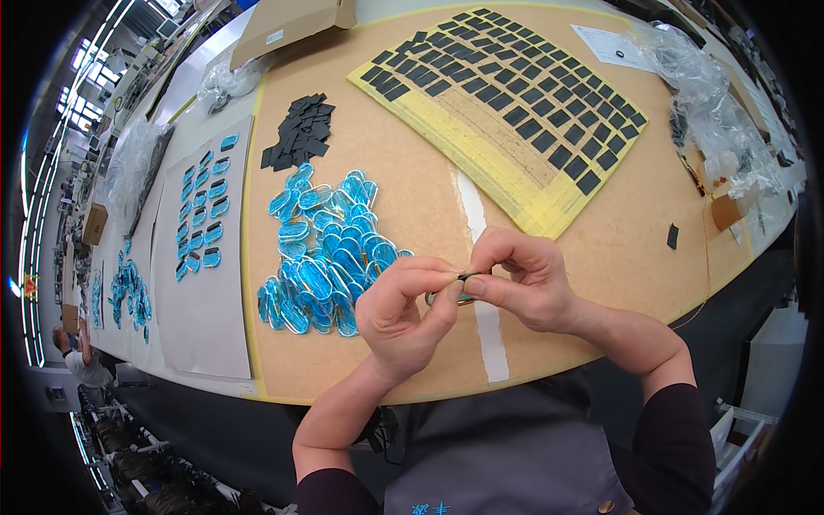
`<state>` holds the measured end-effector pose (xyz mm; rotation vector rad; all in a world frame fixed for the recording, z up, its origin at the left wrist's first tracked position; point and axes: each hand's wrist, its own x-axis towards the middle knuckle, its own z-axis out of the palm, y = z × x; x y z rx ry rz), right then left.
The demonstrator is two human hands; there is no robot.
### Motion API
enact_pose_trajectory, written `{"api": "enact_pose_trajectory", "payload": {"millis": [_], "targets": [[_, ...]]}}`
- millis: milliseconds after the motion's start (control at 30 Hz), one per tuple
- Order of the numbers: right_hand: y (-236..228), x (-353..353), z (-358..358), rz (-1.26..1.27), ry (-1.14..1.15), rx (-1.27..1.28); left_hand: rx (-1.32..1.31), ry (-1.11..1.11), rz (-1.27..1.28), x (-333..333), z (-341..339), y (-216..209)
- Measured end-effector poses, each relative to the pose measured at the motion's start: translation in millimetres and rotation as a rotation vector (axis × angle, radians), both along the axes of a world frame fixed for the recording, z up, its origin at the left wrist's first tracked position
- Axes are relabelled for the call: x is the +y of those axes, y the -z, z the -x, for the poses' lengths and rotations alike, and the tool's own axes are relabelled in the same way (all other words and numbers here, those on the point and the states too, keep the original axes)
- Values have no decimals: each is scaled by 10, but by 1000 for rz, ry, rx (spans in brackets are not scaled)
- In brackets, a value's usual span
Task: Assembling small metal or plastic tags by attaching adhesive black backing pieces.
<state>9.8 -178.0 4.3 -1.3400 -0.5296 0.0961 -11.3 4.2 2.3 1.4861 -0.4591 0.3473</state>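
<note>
Oval piece (465, 299), pale-rimmed, thin dark strip (466, 276) at top, in fingertip pinch of left hand (400, 311) and right hand (536, 285)

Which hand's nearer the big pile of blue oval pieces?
Left. The left hand is just right of the blue pile; the right hand is farther right.

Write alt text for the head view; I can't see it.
A person's left hand and right hand pinch a small oval piece with something black over a tan table. Left of them lie a heap of blue ovals and a gray sheet with blue-and-black ovals; beyond, a yellow-edged board carries rows of black rectangles.
</note>
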Motion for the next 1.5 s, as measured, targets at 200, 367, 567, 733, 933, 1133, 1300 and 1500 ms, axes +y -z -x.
{"api": "enact_pose_trajectory", "payload": {"millis": [200, 367, 567, 733, 933, 1133, 1300, 1500], "targets": [[-17, -54, -32, -13, 20, -28, -7, 75, -11, 51, -65, -83], [4, -55, -47, -37, 2, -25, -1, 103, -65, 142, -106, -87], [-7, -18, -19, -26, -27, 99, -37, 19, -74, 92, -88, -48], [20, -30, -30, 5, -61, 98, -16, 18, -28, 58, -69, -32], [-26, -14, -1, -76, -102, 213, -56, 11, -40, 53, -64, -25], [-30, -18, 11, -57, -109, 176, -115, -5, -49, 32, -58, -5], [-6, -46, 2, 20, -78, 67, -77, -7, -48, 26, -40, 0], [-18, -20, 38, -117, -28, 190, 58, 109, 150, -16, -50, 52]]}}
